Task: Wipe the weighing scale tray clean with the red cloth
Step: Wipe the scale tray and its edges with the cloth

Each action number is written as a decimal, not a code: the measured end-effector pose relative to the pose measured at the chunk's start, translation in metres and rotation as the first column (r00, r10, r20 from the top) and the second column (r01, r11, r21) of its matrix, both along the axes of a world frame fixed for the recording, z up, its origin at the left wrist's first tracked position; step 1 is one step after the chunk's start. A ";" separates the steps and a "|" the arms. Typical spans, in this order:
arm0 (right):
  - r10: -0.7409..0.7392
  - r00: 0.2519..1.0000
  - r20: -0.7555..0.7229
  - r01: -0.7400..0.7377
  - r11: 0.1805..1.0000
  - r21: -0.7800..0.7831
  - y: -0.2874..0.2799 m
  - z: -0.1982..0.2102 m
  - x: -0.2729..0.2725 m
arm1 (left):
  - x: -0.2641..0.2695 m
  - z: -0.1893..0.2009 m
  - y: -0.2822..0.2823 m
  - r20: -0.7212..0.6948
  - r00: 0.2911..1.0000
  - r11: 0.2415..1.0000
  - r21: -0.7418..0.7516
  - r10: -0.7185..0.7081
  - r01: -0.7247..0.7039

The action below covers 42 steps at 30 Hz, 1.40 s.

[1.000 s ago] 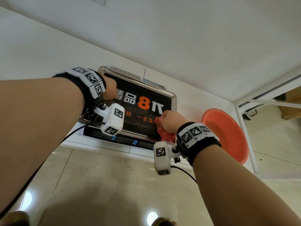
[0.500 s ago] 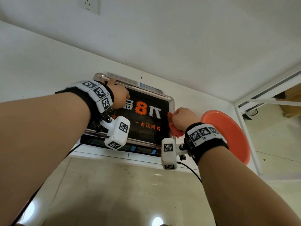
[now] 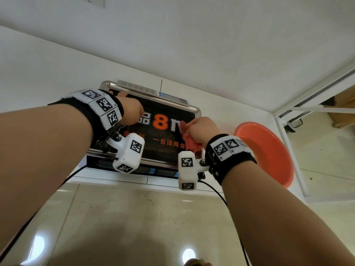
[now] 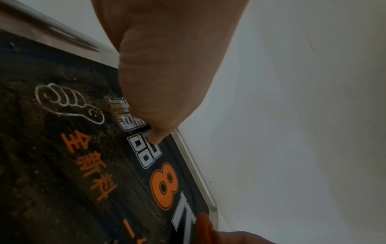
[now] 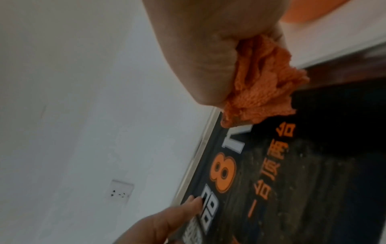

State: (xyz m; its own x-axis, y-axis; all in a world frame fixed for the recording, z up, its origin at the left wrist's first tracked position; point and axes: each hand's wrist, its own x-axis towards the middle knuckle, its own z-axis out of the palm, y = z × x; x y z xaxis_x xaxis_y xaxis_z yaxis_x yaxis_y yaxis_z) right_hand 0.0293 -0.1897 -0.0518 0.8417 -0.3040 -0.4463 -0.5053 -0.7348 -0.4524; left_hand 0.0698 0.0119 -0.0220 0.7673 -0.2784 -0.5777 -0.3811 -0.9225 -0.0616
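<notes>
The scale tray [image 3: 196,110] has a steel rim and a black printed sheet smeared with dirt [image 4: 41,165]. My right hand [image 3: 201,129] grips the bunched red cloth [image 3: 189,144] and holds it against the tray's right side, beside the big orange 8. In the right wrist view the cloth [image 5: 261,92] bulges out below my curled fingers [image 5: 198,66], close to the rim [image 5: 200,148]. My left hand [image 3: 132,114] lies on the tray's back left part. One straight fingertip [image 4: 154,138] presses on the white print.
An orange basin [image 3: 267,150] sits on the white counter just right of the scale. The scale's display panel [image 3: 165,171] faces me at the counter's front edge. A white frame [image 3: 288,143] stands at the right, and a wall socket [image 5: 121,190] behind.
My right hand has carried the cloth from the tray's front right toward the back along the right side. My left hand has slid from the left rim further onto the tray.
</notes>
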 end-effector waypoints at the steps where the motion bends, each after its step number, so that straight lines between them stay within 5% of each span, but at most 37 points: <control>1: -0.025 0.999 0.028 0.025 0.999 -0.024 -0.004 0.000 0.001 | 0.001 -0.001 0.001 -0.010 1.000 1.000 0.000 0.008 -0.008; 7: -0.002 0.997 -0.072 -0.007 0.993 -0.120 0.014 -0.008 -0.002 | 0.001 -0.001 -0.001 -0.018 0.998 0.997 -0.042 0.060 -0.061; 15: -0.034 0.997 -0.073 0.048 0.977 0.206 0.023 -0.001 0.008 | 0.002 -0.006 0.000 -0.027 0.997 0.998 -0.018 0.065 -0.066; 18: -0.032 0.999 0.020 0.029 0.994 0.104 0.012 0.007 0.017 | 0.004 -0.011 0.002 -0.022 0.998 0.998 -0.033 0.056 -0.057; 22: -0.016 0.999 -0.028 0.015 0.999 -0.041 0.023 -0.002 0.020 | 0.008 -0.018 0.001 -0.019 0.999 0.999 -0.025 0.038 -0.039; 25: 0.071 0.996 -0.062 -0.074 0.996 -0.047 0.039 -0.010 0.022 | 0.014 -0.026 0.006 -0.031 0.994 0.992 -0.075 0.103 -0.105; 32: 0.147 0.989 -0.025 -0.144 0.985 0.097 0.037 -0.007 0.019 | 0.016 -0.016 0.021 0.043 0.999 0.962 -0.271 0.028 -0.016; 36: 0.075 0.997 0.024 -0.077 0.993 0.085 0.020 -0.001 0.028 | 0.021 -0.023 0.040 0.113 0.988 0.971 -0.228 0.106 -0.078; 42: 0.136 0.991 0.004 -0.135 0.990 -0.045 0.040 -0.002 0.032 | 0.025 -0.034 0.047 -0.004 0.993 0.975 -0.189 0.119 -0.118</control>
